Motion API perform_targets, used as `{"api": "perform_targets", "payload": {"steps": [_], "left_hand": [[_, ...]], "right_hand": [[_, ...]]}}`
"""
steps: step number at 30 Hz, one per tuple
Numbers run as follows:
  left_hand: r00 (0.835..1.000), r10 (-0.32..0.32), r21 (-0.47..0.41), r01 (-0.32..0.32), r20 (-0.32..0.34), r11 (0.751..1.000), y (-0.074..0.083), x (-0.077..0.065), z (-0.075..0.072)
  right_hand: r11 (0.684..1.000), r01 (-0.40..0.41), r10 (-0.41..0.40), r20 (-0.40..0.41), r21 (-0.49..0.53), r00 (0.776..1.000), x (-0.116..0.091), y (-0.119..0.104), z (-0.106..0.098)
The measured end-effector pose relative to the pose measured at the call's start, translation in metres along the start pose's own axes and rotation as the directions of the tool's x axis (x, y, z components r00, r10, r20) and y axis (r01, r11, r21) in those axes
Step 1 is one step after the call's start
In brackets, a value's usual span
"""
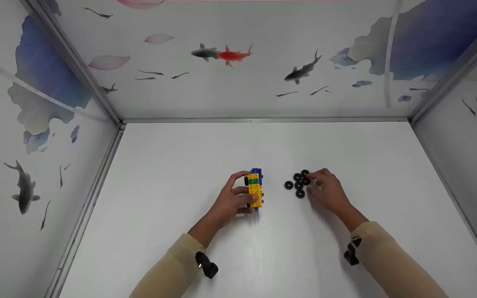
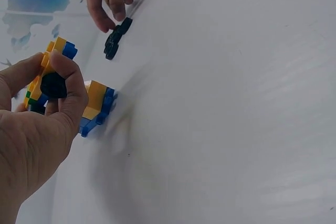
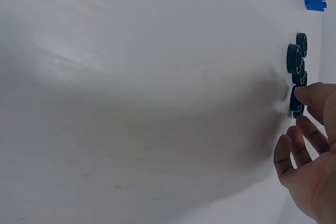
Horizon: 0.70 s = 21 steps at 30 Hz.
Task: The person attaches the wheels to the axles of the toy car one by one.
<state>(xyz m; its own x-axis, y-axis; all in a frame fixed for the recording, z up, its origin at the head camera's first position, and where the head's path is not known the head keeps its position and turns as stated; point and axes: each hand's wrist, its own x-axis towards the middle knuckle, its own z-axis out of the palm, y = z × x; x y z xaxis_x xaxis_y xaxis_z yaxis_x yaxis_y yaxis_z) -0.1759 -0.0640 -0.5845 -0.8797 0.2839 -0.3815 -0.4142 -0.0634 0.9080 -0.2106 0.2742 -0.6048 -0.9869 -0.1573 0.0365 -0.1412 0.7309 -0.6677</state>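
My left hand (image 1: 231, 203) grips a toy brick car (image 1: 254, 188), yellow on top with a green band and blue parts. Black wheels show on its left side, one of them a black wheel (image 2: 53, 85) beside the fingers in the left wrist view. Bare axle ends stick out on the right side. To the right of the car lies a cluster of loose black toy wheels (image 1: 299, 193). My right hand (image 1: 330, 191) is at the cluster's right edge, its thumb and index finger pinching one black toy wheel (image 3: 296, 99); the other fingers are loosely bent.
The white tabletop (image 1: 172, 165) is bounded by white panels with painted fish, and a metal strip (image 1: 263, 120) runs along the back edge. One loose wheel (image 1: 289, 185) lies slightly left of the cluster, between it and the car.
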Motion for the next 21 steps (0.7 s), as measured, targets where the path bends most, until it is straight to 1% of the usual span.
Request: {"api": "perform_targets", "payload": {"steps": [6,13,18,21], "left_hand": [[1.0,-0.005,-0.002,0.005,0.003,1.0,-0.0013,-0.0002,0.001],[1.0,-0.014,-0.009,0.014,0.013,1.0,-0.0001,-0.0018,0.0015],[1.0,-0.003,-0.01,0.003,0.004,1.0,0.0002,-0.0023,0.0002],[1.0,0.001,-0.008,-0.001,0.012,1.0,-0.0016,-0.0025,-0.0008]], "right_hand": [[0.999,-0.042,0.042,0.01,-0.022,0.999,-0.0001,-0.0018,0.0039],[0.997,-0.025,0.026,0.016,-0.068,1.0,0.0016,-0.0025,0.0058],[0.998,-0.023,0.022,-0.007,-0.064,1.0,0.0018,-0.0011,0.0069],[0.997,-0.018,0.017,-0.019,-0.074,1.0,0.0016,-0.0014,0.0081]]}}
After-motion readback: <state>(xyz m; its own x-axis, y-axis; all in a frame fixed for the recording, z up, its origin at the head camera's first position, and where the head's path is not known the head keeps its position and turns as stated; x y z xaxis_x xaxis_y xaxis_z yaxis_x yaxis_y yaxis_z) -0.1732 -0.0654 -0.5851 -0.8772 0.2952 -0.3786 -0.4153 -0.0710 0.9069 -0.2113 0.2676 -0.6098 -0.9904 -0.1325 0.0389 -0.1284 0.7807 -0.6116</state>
